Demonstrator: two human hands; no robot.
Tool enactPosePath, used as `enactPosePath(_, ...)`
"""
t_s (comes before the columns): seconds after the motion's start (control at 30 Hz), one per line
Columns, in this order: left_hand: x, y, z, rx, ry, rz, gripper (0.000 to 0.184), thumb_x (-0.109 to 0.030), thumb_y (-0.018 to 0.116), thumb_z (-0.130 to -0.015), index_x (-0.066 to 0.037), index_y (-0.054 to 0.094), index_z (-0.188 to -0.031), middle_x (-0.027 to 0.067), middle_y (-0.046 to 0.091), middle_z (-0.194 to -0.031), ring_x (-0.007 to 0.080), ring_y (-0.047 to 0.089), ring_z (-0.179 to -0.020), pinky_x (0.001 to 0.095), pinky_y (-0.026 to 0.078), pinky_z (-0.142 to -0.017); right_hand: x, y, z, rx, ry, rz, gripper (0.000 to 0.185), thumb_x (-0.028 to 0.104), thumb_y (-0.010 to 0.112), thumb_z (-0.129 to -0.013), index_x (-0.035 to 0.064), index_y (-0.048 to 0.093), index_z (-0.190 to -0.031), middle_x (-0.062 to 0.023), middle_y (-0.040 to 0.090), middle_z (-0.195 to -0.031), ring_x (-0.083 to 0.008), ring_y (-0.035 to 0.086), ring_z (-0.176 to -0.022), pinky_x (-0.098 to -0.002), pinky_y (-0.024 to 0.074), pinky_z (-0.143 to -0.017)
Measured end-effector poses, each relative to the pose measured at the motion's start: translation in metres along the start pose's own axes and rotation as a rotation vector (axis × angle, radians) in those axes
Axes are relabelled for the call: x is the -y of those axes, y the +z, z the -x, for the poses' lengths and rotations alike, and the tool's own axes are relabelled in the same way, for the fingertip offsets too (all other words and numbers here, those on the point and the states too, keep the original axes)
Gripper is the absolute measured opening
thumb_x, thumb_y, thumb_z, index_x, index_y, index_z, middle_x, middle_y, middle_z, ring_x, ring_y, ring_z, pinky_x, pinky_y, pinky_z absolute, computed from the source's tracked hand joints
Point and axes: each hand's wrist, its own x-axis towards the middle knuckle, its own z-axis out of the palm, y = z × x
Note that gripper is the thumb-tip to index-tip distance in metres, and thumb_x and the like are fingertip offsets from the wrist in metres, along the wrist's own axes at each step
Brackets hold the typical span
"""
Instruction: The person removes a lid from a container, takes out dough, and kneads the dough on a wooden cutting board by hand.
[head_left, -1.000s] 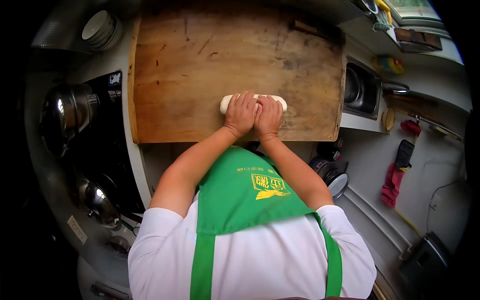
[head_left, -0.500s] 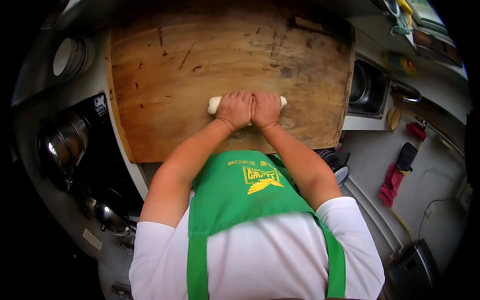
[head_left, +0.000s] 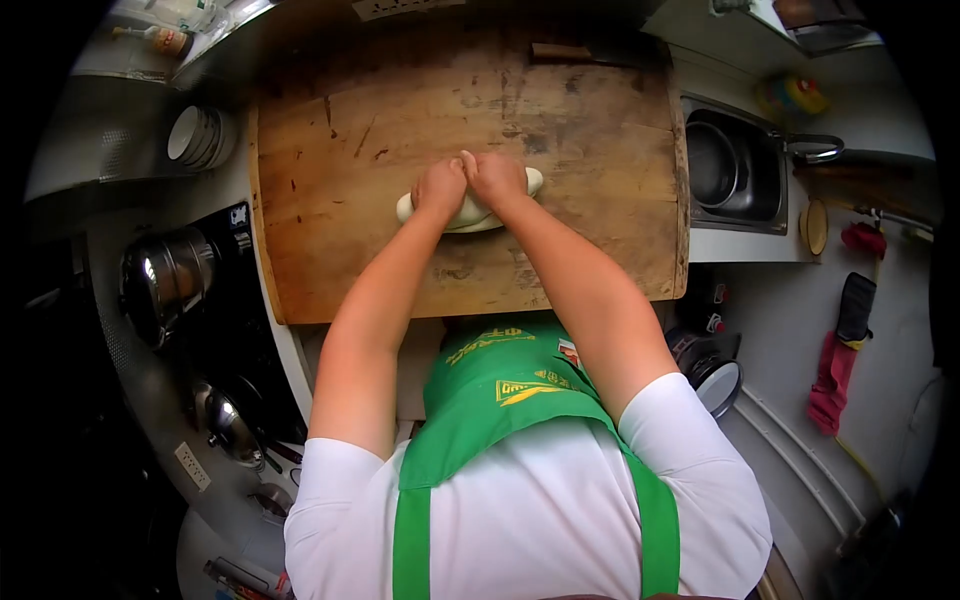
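Observation:
A pale lump of dough [head_left: 470,217] lies on the large wooden board [head_left: 340,240], with its rounded ends showing on both sides of my hands. My left hand [head_left: 440,187] is closed over the dough's left half, knuckles up. Beside it, touching at the thumbs, my right hand [head_left: 497,178] grips the right half. Both arms are stretched forward. The fingertips are hidden on the far side of the dough.
A knife with a wooden handle [head_left: 560,52] lies at the board's far edge. To the right is a sink [head_left: 770,205] with a metal basin in it. On the left stand a shiny pot [head_left: 165,285] and stacked bowls [head_left: 190,135].
Both hands have moved forward, away from my body, still on the dough. More of the dough now shows on the near side, below my hands. The camera view has shifted.

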Motion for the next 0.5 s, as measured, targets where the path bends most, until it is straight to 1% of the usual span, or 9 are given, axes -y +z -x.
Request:
enactPosePath(0.03,-0.009,-0.012,0.016,0.106,-0.045,-0.011,0.042,-0.033,0.045,-0.102,-0.004,0.073,-0.113,0.0199,0.072,-0.121,0.0414,0.064,-0.119,0.0518,0.047,-0.101,0.008,-0.01,0.019,0.007,-0.029,0.052,0.043,0.039,0.055,-0.101,0.0068,0.078,-0.083,-0.0156,0.075,-0.086,-0.038,0.071,-0.083,-0.0484,0.0521,-0.084)
enactPosePath(0.07,-0.009,-0.007,0.03,0.088,-0.039,-0.007,0.042,-0.033,0.045,-0.102,-0.004,0.073,-0.113,0.0199,0.072,-0.121,0.0414,0.064,-0.119,0.0518,0.047,-0.101,0.007,-0.017,0.036,-0.005,-0.044,0.053,0.043,0.039,0.055,-0.101,0.0068,0.078,-0.083,-0.0156,0.075,-0.086,-0.038,0.071,-0.083,-0.0484,0.0521,-0.084)
enactPosePath(0.13,0.009,0.025,0.069,-0.383,0.342,-0.019,0.033,-0.025,0.051,-0.1,-0.005,0.07,-0.118,0.0167,0.069,-0.128,0.0364,0.058,-0.129,0.0491,0.042,-0.107,-0.004,-0.02,0.073,-0.109,-0.261,0.059,0.025,0.029,0.061,-0.098,0.0098,0.076,-0.092,-0.0111,0.077,-0.096,-0.0327,0.071,-0.096,-0.0474,0.0477,-0.096)
enactPosePath(0.17,0.019,0.039,0.084,-0.483,0.438,-0.036,0.031,-0.023,0.053,-0.1,-0.006,0.068,-0.119,0.0145,0.067,-0.131,0.0347,0.054,-0.132,0.048,0.039,-0.11,-0.013,-0.016,0.092,-0.104,-0.276,0.056,0.025,0.029,0.061,-0.098,0.0098,0.076,-0.092,-0.0111,0.077,-0.096,-0.0327,0.071,-0.096,-0.0474,0.0477,-0.096)
enactPosePath(0.2,0.025,0.048,0.096,-0.58,0.534,-0.059,0.029,-0.021,0.055,-0.099,-0.007,0.066,-0.121,0.0123,0.064,-0.135,0.033,0.051,-0.136,0.0469,0.036,-0.112,-0.025,-0.01,0.107,-0.225,-0.423,0.045,0.017,0.025,0.063,-0.096,0.0115,0.072,-0.1,-0.0079,0.075,-0.106,-0.0295,0.068,-0.106,-0.0489,0.0438,-0.102)
enactPosePath(0.23,0.028,0.055,0.11,-0.592,0.549,-0.078,0.032,-0.025,0.053,-0.1,-0.007,0.063,-0.125,0.0118,0.061,-0.139,0.0347,0.049,-0.137,0.05,0.033,-0.114,-0.036,-0.005,0.12,-0.34,-0.561,0.031,0.017,0.021,0.066,-0.093,0.0132,0.069,-0.107,-0.0047,0.073,-0.115,-0.0263,0.065,-0.116,-0.0504,0.0399,-0.108)
enactPosePath(0.27,0.03,0.064,0.122,-0.586,0.531,-0.079,0.032,-0.025,0.053,-0.1,-0.007,0.063,-0.125,0.0118,0.061,-0.139,0.0347,0.049,-0.137,0.05,0.033,-0.114,-0.047,0.001,0.129,-0.321,-0.563,0.025,0.017,0.021,0.066,-0.093,0.0132,0.069,-0.107,-0.0047,0.073,-0.115,-0.0263,0.065,-0.116,-0.0504,0.0399,-0.108)
enactPosePath(0.33,0.031,0.08,0.135,-0.62,0.52,-0.118,0.036,-0.025,0.053,-0.099,-0.007,0.06,-0.13,0.0122,0.056,-0.143,0.0352,0.045,-0.14,0.0527,0.029,-0.117,-0.068,0.007,0.134,-0.266,-0.648,0.063,0.029,0.021,0.066,-0.091,0.0152,0.062,-0.119,-0.0008,0.067,-0.129,-0.0232,0.058,-0.129,-0.0545,0.0332,-0.115)
enactPosePath(0.5,0.035,0.105,0.13,-0.633,0.419,-0.132,0.046,-0.028,0.057,-0.094,-0.008,0.057,-0.135,0.0113,0.055,-0.143,0.0335,0.044,-0.141,0.0531,0.026,-0.119,-0.089,0.015,0.115,-0.209,-0.753,0.067,0.029,0.019,0.066,-0.09,0.0173,0.063,-0.119,0.0022,0.066,-0.13,-0.0209,0.057,-0.13,-0.053,0.0332,-0.116)
